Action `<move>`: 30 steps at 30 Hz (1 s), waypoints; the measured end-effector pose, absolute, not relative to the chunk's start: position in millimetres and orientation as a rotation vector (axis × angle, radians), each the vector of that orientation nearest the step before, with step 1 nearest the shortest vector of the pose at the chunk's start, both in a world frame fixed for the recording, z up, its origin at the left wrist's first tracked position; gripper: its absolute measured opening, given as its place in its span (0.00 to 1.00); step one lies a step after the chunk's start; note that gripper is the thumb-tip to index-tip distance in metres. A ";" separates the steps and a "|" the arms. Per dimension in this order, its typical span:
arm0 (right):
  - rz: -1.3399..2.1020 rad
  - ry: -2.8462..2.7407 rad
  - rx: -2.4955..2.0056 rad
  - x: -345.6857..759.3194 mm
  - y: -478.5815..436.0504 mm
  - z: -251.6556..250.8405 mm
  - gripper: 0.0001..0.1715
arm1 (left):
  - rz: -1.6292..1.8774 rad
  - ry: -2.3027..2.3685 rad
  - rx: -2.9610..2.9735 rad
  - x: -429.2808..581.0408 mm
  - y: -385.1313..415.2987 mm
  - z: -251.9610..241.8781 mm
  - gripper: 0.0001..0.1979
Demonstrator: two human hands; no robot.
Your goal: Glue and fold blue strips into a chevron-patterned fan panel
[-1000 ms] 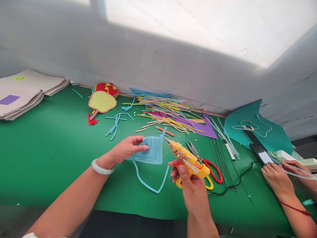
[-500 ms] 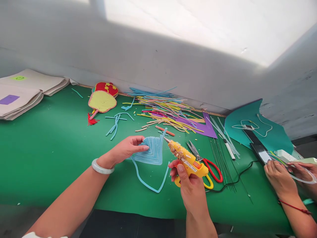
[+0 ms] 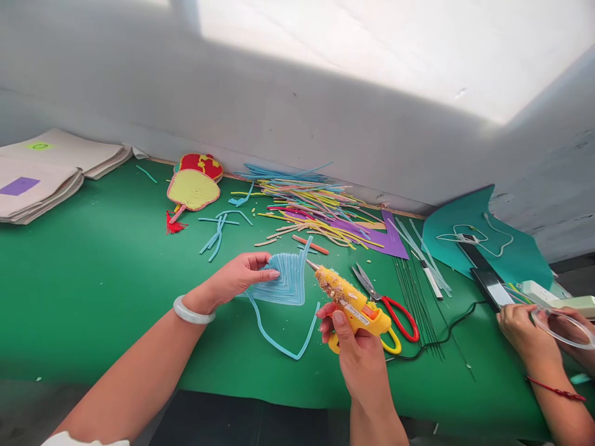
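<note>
Slightly leftward, toward the blue panel, the yellow glue gun has been shifted since one second ago, and a clear strip, far to the panel's right, has been curled into a rounder loop by a co-worker's hands.

Well to the panel's left, stacked papers are seen. Beyond it, also leftward, a yellow fan with a red tassel is laid partly over a red fan; nearer the panel, loose blue strips are scattered.

At its left edge, the panel is gripped by the left hand, the thumb being pressed on the ribbed face and the fingers folded behind. A squared corner is pointed to the lower right, and the nested ribs are bent along a diagonal running to it, by which the long axis seems to be set. On the panel's near side, a long blue strip is bent into a wide loop; on its far side, coloured strips are heaped.

Just right of the panel, the glue gun's handle is clasped by the right hand, with fingers curled around the trigger. The gun's long axis is slanted, its nozzle being aimed up and left at the panel's right edge; whether contact is made cannot be told. Farther right of the panel, red-handled scissors and a marker are laid.
</note>
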State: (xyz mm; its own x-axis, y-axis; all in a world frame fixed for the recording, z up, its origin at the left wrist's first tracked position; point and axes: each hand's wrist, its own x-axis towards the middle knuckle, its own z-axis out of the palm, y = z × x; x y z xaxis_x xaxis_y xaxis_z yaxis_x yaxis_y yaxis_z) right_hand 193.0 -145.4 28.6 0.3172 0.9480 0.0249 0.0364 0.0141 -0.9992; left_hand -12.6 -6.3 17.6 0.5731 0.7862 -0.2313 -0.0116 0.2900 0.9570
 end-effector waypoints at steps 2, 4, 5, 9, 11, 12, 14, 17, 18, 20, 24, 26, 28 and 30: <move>0.947 -1.010 -1.351 193.8 -145.7 26.7 0.23 | 0.621 0.813 1.156 -12.7 -6.6 18.4 0.23; 0.964 -1.013 -1.348 195.1 -146.3 23.9 0.22 | 0.616 0.813 1.154 -12.9 -6.7 18.9 0.22; 0.973 -1.013 -1.348 195.7 -146.7 22.5 0.21 | 0.612 0.811 1.155 -13.1 -6.7 19.0 0.22; 0.988 -1.009 -1.344 195.9 -147.9 19.6 0.21 | 0.606 0.806 1.160 -13.6 -6.3 18.4 0.22; 0.967 -1.000 -1.340 194.4 -147.8 20.5 0.22 | 0.610 0.807 1.162 -13.6 -6.0 18.1 0.22; 0.955 -0.994 -1.339 193.4 -147.6 21.3 0.22 | 0.612 0.808 1.161 -13.5 -5.8 17.9 0.22; 0.943 -0.985 -1.340 191.8 -147.2 22.8 0.24 | 0.614 0.805 1.158 -13.2 -5.5 17.6 0.22; 0.946 -0.979 -1.344 191.4 -146.9 23.5 0.24 | 0.621 0.797 1.149 -13.0 -5.2 17.1 0.22; 0.949 -0.978 -1.345 191.7 -146.9 23.3 0.24 | 0.625 0.797 1.147 -13.1 -5.2 16.9 0.21; 0.959 -0.978 -1.346 192.5 -147.2 22.8 0.24 | 0.632 0.795 1.142 -13.4 -5.3 16.4 0.21; 0.974 -0.981 -1.352 193.1 -148.1 22.4 0.24 | 0.640 0.782 1.130 -13.8 -5.3 15.7 0.21; 0.978 -0.977 -1.361 192.9 -148.7 22.6 0.25 | 0.643 0.781 1.126 -13.5 -5.0 15.8 0.21; 0.981 -0.969 -1.370 192.7 -149.2 22.7 0.26 | 0.647 0.780 1.124 -13.1 -4.7 16.2 0.21; 0.986 -0.965 -1.382 192.7 -149.6 22.5 0.26 | 0.650 0.777 1.121 -13.0 -4.6 16.8 0.22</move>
